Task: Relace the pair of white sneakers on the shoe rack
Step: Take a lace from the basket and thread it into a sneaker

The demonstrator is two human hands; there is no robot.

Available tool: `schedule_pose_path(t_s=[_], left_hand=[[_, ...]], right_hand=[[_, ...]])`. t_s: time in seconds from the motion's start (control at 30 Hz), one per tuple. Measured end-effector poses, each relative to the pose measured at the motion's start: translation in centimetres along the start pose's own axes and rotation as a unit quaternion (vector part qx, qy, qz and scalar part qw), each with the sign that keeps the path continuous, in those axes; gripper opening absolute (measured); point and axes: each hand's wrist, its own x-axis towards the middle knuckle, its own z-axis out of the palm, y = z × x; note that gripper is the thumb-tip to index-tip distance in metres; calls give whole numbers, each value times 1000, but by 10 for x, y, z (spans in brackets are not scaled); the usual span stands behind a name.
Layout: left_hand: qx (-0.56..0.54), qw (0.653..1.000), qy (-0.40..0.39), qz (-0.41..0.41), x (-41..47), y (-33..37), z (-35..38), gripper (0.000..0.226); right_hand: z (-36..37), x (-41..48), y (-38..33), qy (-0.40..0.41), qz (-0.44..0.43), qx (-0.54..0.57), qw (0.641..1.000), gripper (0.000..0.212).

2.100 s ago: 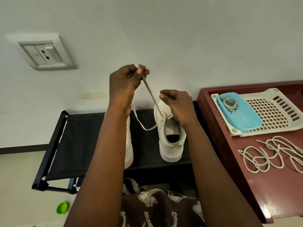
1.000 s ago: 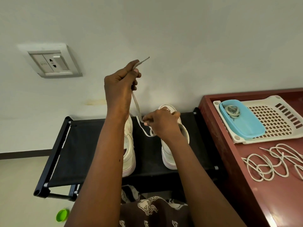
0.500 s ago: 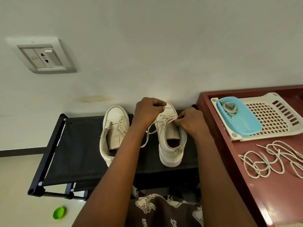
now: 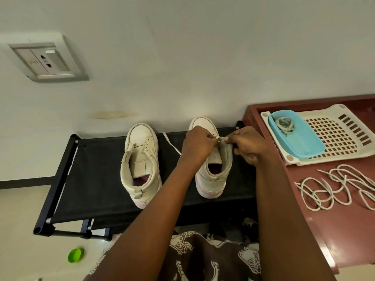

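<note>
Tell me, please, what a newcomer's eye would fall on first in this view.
Both hands meet over the right-side white sneaker on the black shoe rack, the left hand and right hand pinching its lace near the tongue. Beside it the other sneaker stands unlaced. Loose laces lie on the reddish table at right, near a blue tub holding a coiled one.

A dark brown garment (image 4: 205, 258) printed with cream animal figures shows at 6 o'clock; the left forearm (image 4: 158, 209) and right forearm (image 4: 274, 199) are bare.
</note>
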Motion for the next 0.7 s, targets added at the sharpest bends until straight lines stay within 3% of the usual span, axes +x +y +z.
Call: schedule_pose_path(t_s=[0.2, 0.7], left_hand=[[-55, 998, 20, -21, -1, -1, 6, 16], [-30, 999, 18, -17, -2, 2, 13, 19]], right_hand=[[1, 2, 2, -2, 0, 20, 1000, 14], [-1, 6, 6, 15, 11, 30, 999, 15]])
